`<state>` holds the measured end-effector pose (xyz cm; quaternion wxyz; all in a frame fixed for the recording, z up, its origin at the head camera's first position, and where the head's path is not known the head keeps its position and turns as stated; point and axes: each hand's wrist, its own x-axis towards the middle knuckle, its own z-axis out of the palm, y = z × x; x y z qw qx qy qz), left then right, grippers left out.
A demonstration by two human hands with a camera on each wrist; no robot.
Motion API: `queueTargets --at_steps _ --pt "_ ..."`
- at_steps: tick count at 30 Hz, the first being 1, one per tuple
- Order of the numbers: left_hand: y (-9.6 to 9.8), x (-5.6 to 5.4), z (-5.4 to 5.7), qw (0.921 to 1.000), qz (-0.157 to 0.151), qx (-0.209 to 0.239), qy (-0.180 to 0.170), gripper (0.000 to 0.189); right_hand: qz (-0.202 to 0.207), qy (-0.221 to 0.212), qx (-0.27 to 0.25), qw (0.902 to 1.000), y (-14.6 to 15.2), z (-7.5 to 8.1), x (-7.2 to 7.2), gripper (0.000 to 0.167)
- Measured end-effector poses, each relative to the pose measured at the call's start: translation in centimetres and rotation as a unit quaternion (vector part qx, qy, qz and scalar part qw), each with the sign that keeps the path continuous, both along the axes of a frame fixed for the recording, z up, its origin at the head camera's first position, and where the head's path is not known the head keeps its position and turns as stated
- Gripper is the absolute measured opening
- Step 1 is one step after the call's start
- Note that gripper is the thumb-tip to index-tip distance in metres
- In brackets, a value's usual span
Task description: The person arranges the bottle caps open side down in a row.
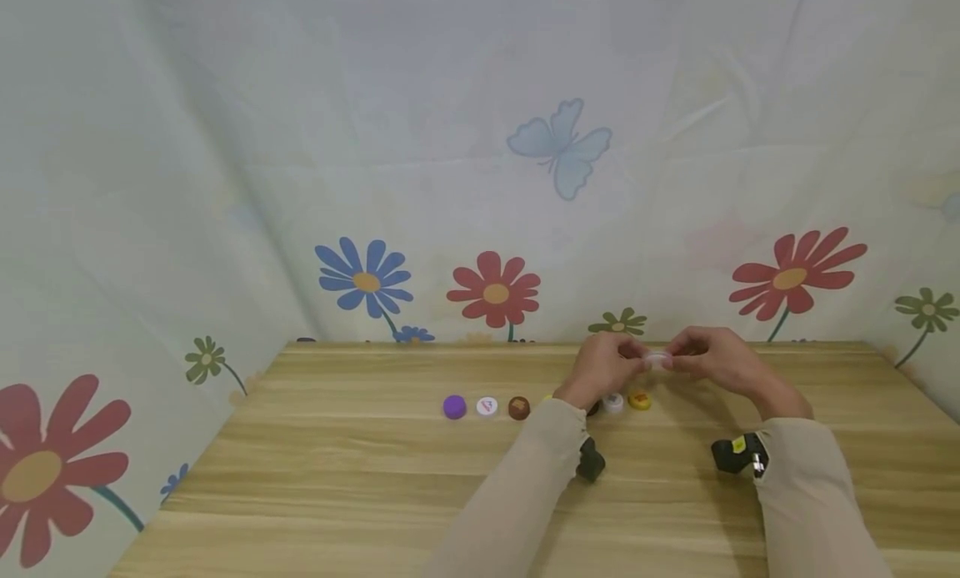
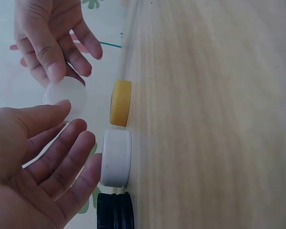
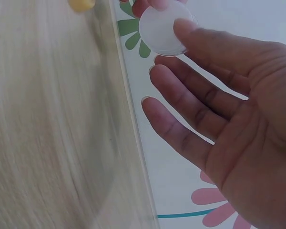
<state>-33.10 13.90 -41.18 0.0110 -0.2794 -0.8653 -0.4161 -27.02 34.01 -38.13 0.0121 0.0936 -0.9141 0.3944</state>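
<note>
Above the far part of the table, both hands hold a round, whitish translucent cap (image 1: pixel 658 359) between them. My left hand (image 1: pixel 603 368) pinches its left edge with thumb and fingertips. On the opposite edge, my right hand (image 1: pixel 720 363) pinches it the same way. The left wrist view shows the cap's flat round face (image 2: pixel 69 93), with the left hand's other fingers loosely bent below it. Near the left hand on the table stand a yellow cap (image 2: pixel 120 103), a ribbed white cap (image 2: pixel 116 158) and a black cap (image 2: pixel 115 211).
Farther left in the same row lie a purple cap (image 1: pixel 454 407), a white cap with red print (image 1: pixel 487 406) and a brown cap (image 1: pixel 518 408). The left forearm partly hides the row. A flowered cloth (image 1: pixel 420 186) hangs behind the wooden table (image 1: pixel 337 461).
</note>
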Motion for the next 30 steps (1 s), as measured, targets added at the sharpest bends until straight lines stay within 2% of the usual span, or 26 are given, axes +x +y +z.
queueTargets --at_steps 8,14,22,30 --pt "-0.01 -0.06 0.02 0.9999 -0.014 0.004 0.003 0.013 0.004 0.001 -0.007 1.0000 0.08 0.08 -0.17 0.026" --pt "0.02 -0.05 0.30 0.9991 -0.035 0.020 0.016 0.031 0.004 0.002 -0.013 0.9999 0.10 0.12 -0.25 0.028" --pt "-0.16 0.24 0.51 0.9973 -0.044 -0.012 0.057 0.037 -0.004 -0.002 -0.015 0.9999 0.02 0.14 -0.25 0.029" --pt "-0.12 0.40 0.53 0.9976 -0.034 -0.029 0.052 0.037 0.008 -0.009 -0.016 0.9998 0.21 0.35 -0.01 0.032"
